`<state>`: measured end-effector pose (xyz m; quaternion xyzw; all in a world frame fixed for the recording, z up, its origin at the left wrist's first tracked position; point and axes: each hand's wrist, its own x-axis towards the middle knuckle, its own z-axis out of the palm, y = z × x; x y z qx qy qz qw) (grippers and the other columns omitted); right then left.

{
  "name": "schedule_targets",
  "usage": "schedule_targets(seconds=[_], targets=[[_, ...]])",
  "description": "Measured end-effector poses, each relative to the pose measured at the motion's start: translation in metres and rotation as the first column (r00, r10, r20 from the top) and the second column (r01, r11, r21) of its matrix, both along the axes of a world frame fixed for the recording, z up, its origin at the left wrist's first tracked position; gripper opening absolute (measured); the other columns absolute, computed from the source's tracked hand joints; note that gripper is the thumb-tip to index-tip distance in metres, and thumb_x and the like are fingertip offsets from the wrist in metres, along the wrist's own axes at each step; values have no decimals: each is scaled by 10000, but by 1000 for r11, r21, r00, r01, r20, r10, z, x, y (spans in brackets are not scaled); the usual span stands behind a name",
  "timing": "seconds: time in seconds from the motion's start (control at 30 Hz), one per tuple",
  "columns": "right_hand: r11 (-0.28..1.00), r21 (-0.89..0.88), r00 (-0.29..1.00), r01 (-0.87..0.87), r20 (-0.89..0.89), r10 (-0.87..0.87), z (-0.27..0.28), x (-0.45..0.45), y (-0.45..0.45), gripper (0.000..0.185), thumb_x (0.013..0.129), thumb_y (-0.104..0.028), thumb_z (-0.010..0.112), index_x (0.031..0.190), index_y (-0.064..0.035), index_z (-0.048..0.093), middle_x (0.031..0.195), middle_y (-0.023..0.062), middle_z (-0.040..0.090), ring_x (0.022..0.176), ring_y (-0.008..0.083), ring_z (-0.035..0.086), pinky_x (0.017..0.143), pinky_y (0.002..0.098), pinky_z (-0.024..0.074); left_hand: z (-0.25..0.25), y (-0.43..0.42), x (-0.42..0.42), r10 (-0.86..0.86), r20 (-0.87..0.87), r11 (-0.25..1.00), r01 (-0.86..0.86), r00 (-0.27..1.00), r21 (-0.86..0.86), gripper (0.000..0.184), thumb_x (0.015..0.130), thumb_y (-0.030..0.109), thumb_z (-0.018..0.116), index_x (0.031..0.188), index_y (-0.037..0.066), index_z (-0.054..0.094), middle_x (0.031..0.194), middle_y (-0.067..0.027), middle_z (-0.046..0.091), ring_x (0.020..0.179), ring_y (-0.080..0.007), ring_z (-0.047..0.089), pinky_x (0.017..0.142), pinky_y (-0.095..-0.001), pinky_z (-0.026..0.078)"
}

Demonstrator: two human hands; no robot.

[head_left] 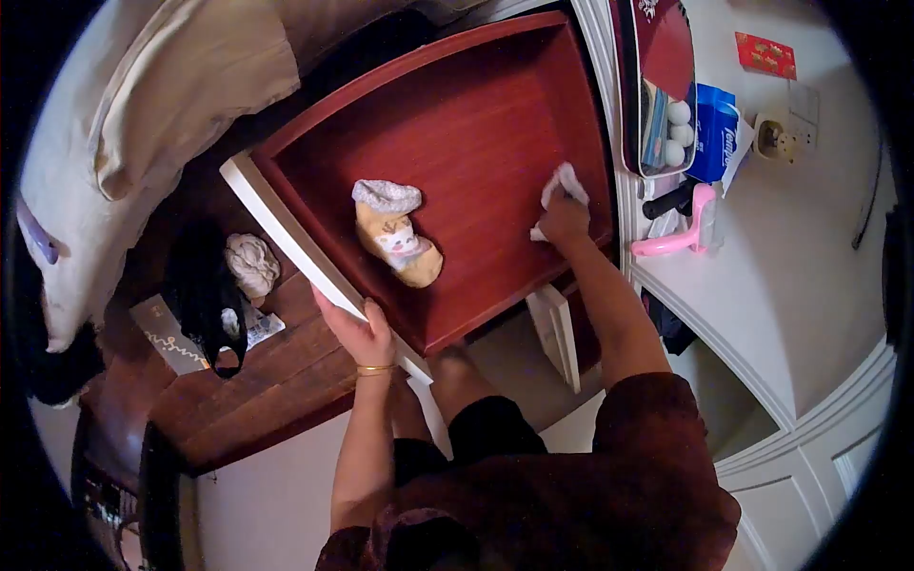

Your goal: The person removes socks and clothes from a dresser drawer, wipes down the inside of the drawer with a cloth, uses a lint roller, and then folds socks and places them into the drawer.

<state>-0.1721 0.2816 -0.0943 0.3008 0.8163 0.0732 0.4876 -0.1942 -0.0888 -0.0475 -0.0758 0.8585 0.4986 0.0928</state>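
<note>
A dark red wooden drawer point(476, 181) with a white front panel point(286, 230) is pulled out before me. My left hand point(357, 328) grips the top edge of that panel. Inside the drawer, near its right wall, my right hand point(568, 224) is closed on a crumpled white cloth point(567, 178), which touches the drawer bottom. A yellow sock point(400, 243) with a pale fluffy cuff and an animal face lies on the drawer bottom, to the left, apart from both hands.
Right, on the white top, are a clear-fronted case point(657, 86) with white balls, a blue tissue pack point(714, 133), and a pink-handled tool point(690, 233). Left, a black bag point(205, 295) and a box point(171, 333) lie on the wooden floor, below pale bedding point(190, 86).
</note>
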Motion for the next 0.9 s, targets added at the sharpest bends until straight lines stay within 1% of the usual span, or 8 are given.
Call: schedule_targets(seconds=[0.07, 0.33, 0.43, 0.63, 0.77, 0.83, 0.87, 0.9], targets=[[995, 7, 982, -97, 161, 94, -13, 13, 7, 682, 738, -473, 689, 1332, -187, 514, 1446, 91, 401, 1225, 294, 498, 957, 415, 456, -1, -2, 0, -14, 3, 1000, 14, 1000, -19, 757, 748, 34, 524, 1420, -93, 201, 1442, -261, 291, 1337, -374, 302, 1110, -414, 216], [923, -324, 879, -207, 352, 321, -4, -8, -81, 427, 688, -461, 627, 998, -182, 720, 1052, 43, 683, 1056, 230, 615, 912, 398, 449, 4, 3, 0, 81, 8, 997, -81, 997, 7, 731, 761, 5, 504, 1420, -97, 206, 1429, -256, 319, 1327, -374, 324, 1109, -417, 227], [891, -399, 939, -217, 166, 303, -42, 31, -153, 310, 740, -377, 609, 961, -196, 729, 980, 50, 701, 907, 226, 672, 722, 403, 505, 3, 3, -2, 57, -8, 996, -58, 998, -65, 722, 755, 6, 499, 1413, -98, 223, 1412, -260, 340, 1312, -379, 339, 1100, -420, 242], [829, -560, 1000, -20, -27, 6, -7, 61, -256, 253, 728, -157, 628, 969, -110, 688, 1108, 131, 652, 1014, 304, 622, 837, 427, 495, 1, 0, -3, 10, -81, 997, -16, 997, -78, 718, 745, 46, 506, 1400, -98, 251, 1392, -267, 364, 1278, -404, 364, 1091, -447, 247], [704, -556, 839, -442, -535, 104, 42, 88, -157, 245, 790, -145, 550, 998, -108, 675, 981, 106, 658, 933, 310, 617, 819, 437, 492, 0, -1, 2, -6, -52, 993, 0, 999, -121, 725, 746, 62, 514, 1403, -93, 249, 1394, -267, 364, 1281, -411, 362, 1090, -453, 248], [814, -253, 805, -523, -461, 374, 41, 89, -70, 171, 800, -155, 550, 931, -107, 649, 899, 98, 648, 912, 282, 627, 746, 406, 521, 1, -2, 0, -26, -78, 990, 15, 997, -137, 724, 747, 58, 514, 1404, -89, 249, 1396, -265, 363, 1285, -407, 362, 1090, -444, 252], [854, -216, 881, -474, -126, 457, 74, 49, -37, 162, 801, -135, 559, 945, -98, 624, 916, 106, 642, 915, 269, 624, 688, 369, 531, 2, -2, -1, -13, -66, 993, 5, 998, -119, 723, 748, 55, 514, 1405, -87, 249, 1399, -264, 360, 1289, -403, 361, 1092, -438, 251], [965, -156, 971, -209, 83, 224, 94, 12, -17, 166, 792, -112, 574, 954, -86, 605, 932, 111, 636, 931, 271, 617, 663, 359, 535, 4, 0, -2, 0, -53, 995, -5, 999, -97, 723, 749, 52, 513, 1407, -86, 248, 1402, -263, 357, 1292, -399, 361, 1094, -432, 250]])
